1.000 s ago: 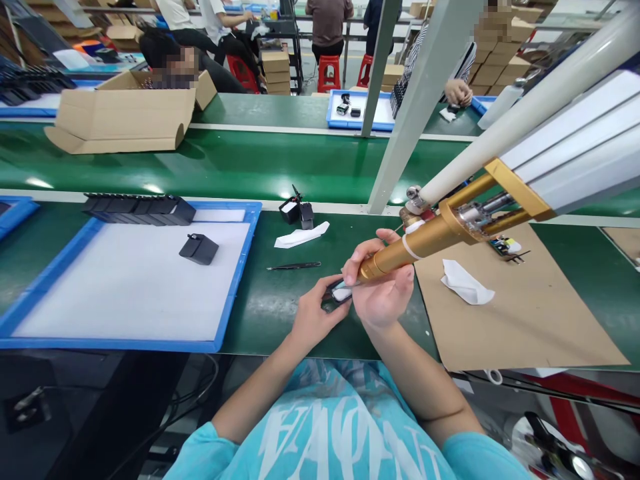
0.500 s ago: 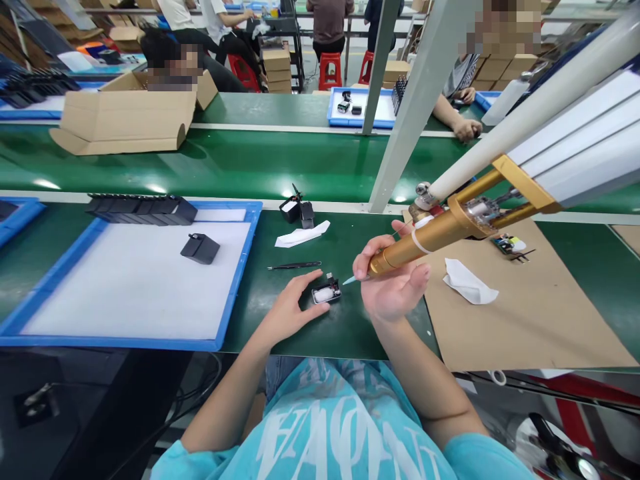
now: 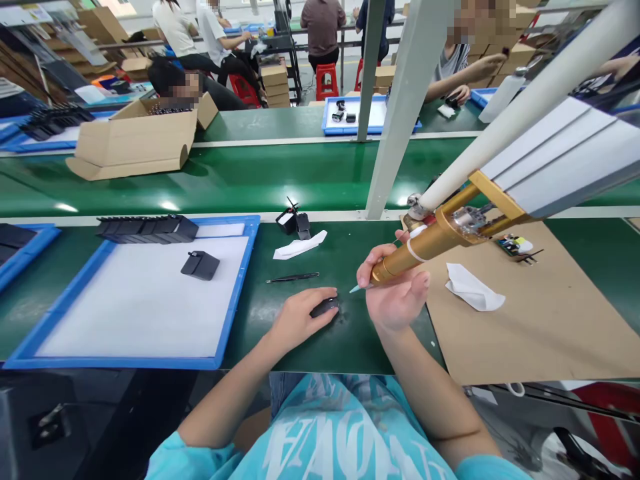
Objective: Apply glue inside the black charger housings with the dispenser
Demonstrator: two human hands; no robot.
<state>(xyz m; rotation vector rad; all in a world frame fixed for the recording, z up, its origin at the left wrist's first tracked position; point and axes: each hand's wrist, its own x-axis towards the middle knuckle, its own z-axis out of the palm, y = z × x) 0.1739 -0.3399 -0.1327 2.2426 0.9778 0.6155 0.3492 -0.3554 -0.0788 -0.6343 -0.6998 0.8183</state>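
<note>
My left hand (image 3: 301, 319) is closed round a small black casing (image 3: 325, 307) on the green table (image 3: 350, 347), thumb on its near side and fingers on its far side. My right hand (image 3: 395, 287) grips a gold dispensing tool (image 3: 410, 257) with a pale blue tip (image 3: 356, 289), which points down-left just right of the casing. Behind my left hand lie black tweezers (image 3: 293, 277), a folded white cloth (image 3: 300, 247) and two black box-shaped parts (image 3: 303, 225).
At left, a blue-rimmed tray (image 3: 239, 287) holds a row of black casings and a single one (image 3: 200, 265). At right, brown cardboard (image 3: 540, 340) bears a white cloth (image 3: 473, 287) and a circuit board (image 3: 515, 245). A metal post (image 3: 400, 113) rises behind the tool. Other people sit beyond.
The casing showed an open side with white and metal parts inside; now its dark outer surface shows. My left fingers have closed round it. The right hand still holds the tool.
</note>
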